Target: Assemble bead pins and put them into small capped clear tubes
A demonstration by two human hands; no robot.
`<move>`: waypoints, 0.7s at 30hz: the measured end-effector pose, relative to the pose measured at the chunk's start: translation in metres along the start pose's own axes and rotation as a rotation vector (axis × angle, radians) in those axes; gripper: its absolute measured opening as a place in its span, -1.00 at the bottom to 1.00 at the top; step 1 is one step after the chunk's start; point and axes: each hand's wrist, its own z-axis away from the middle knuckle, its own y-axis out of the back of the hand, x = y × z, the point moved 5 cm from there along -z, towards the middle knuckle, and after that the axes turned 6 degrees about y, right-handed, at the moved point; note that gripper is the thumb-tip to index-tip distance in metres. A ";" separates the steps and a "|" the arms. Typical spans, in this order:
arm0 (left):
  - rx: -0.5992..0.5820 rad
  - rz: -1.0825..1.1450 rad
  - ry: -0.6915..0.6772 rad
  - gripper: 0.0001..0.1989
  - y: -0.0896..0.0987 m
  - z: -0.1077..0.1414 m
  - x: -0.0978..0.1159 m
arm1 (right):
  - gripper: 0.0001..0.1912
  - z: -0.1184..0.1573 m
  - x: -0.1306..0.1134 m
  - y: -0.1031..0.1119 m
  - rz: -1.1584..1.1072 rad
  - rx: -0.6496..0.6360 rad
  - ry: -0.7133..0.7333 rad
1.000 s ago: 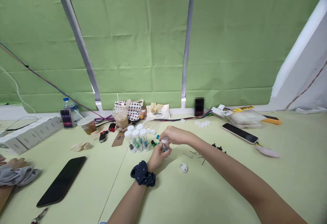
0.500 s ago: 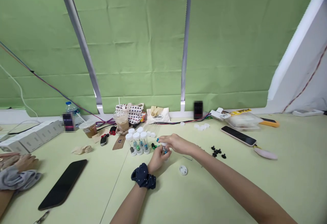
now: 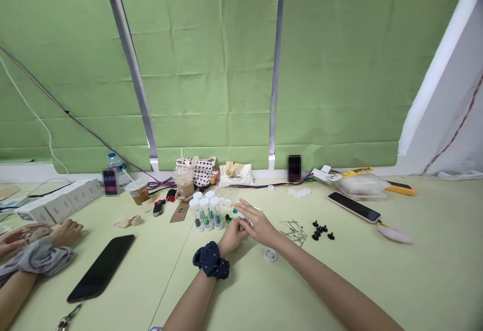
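My left hand [image 3: 234, 234], with a dark dotted scrunchie [image 3: 212, 260] at its wrist, is wrapped round a small white-capped vial mostly hidden by my fingers. Over the vial's top, my right hand [image 3: 258, 223] lies with its fingers extended and its palm side against the white cap [image 3: 241, 215]. Left of my hands stand several clear vials [image 3: 206, 213] with white caps and coloured contents. A round white piece with holes [image 3: 270, 255] lies below my right wrist. Thin metal pins [image 3: 296, 232] are scattered right of my right hand, beside several black knobs [image 3: 323, 229].
Another person's hands [image 3: 64, 233] rest at the far left, near a large dark phone [image 3: 101, 268] and white boxes [image 3: 62, 202]. Iced drinks [image 3: 183, 182] stand behind the vials. A second phone [image 3: 353, 207] and plastic containers [image 3: 362, 185] lie on the right.
My right hand has turned and shifted slightly, its fingers now stretched over the cap, and the pins beside it show more. The other person's hands appear farther into view; the view has shifted slightly.
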 end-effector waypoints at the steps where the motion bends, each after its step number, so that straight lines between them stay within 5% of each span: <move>1: -0.016 -0.017 0.012 -0.96 0.002 0.001 0.000 | -0.54 0.000 -0.002 -0.002 0.015 -0.004 0.003; 6: -0.014 -0.105 0.028 -0.91 0.020 0.028 -0.008 | -0.45 -0.007 -0.034 -0.009 -0.044 -0.116 0.012; 10: 0.146 -0.336 0.171 -0.79 0.058 0.072 -0.028 | -0.56 -0.024 -0.036 -0.002 -0.332 -0.093 -0.082; 13: 0.232 -0.542 0.268 -0.70 0.094 0.098 -0.036 | -0.62 -0.040 0.017 0.002 -0.359 0.059 -0.302; 15: 0.283 -0.679 0.325 -0.65 0.115 0.107 -0.036 | -0.68 -0.048 0.067 -0.007 -0.254 0.034 -0.476; 18: 0.290 -0.780 0.356 -0.63 0.130 0.106 -0.038 | -0.76 -0.059 0.124 -0.029 -0.198 -0.011 -0.563; 21: 0.307 -0.830 0.387 -0.61 0.134 0.099 -0.045 | -0.82 -0.069 0.153 -0.052 -0.157 -0.051 -0.592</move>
